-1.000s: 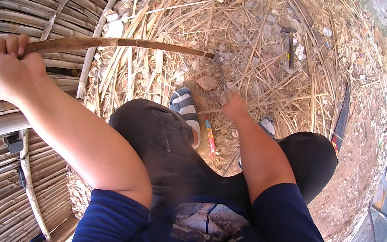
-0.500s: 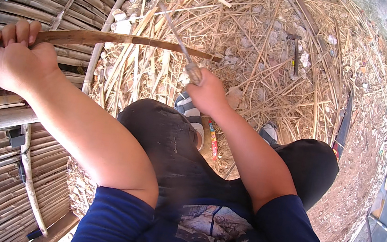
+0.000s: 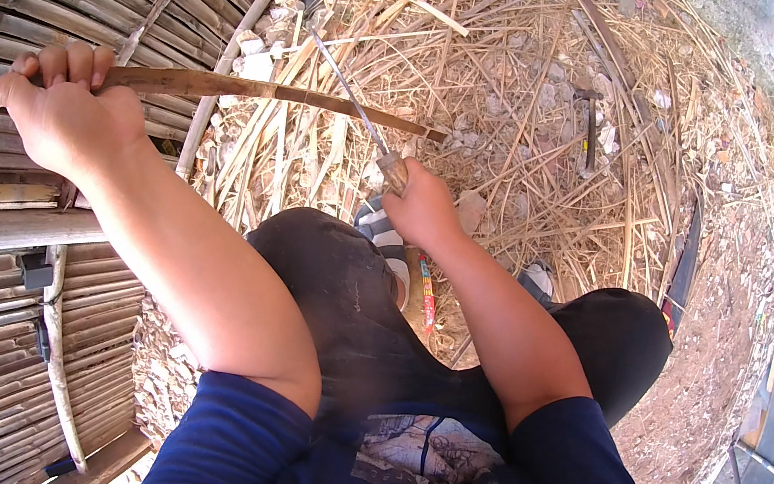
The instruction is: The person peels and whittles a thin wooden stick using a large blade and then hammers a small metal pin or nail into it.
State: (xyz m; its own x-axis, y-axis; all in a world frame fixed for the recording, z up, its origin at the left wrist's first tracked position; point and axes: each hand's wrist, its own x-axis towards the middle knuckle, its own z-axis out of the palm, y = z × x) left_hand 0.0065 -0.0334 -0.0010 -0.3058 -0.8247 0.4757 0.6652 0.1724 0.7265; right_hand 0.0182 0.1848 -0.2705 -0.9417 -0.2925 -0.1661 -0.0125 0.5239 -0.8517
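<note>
My left hand [image 3: 78, 117] is closed on one end of a long brown bamboo strip [image 3: 239, 88], out to the left beside the bamboo wall. The strip reaches nearly level to the right, bowing slightly. In my closed right hand [image 3: 424, 210] is the light wooden handle of a knife [image 3: 394, 171], held above my shoe. Its thin blade slants up and left, crossing the strip towards the strip's far end. Whether the edge touches the strip I cannot tell.
A slatted bamboo wall [image 3: 2, 211] stands close on the left. Split bamboo pieces and shavings [image 3: 493, 87] litter the ground. A hammer [image 3: 591, 132] lies ahead, a long dark blade [image 3: 687, 254] to the right, and a red wrapper [image 3: 426, 294] between my feet.
My left hand and the bamboo strip have shifted right and slightly down in the picture. My right hand with the knife has moved slightly down and right.
</note>
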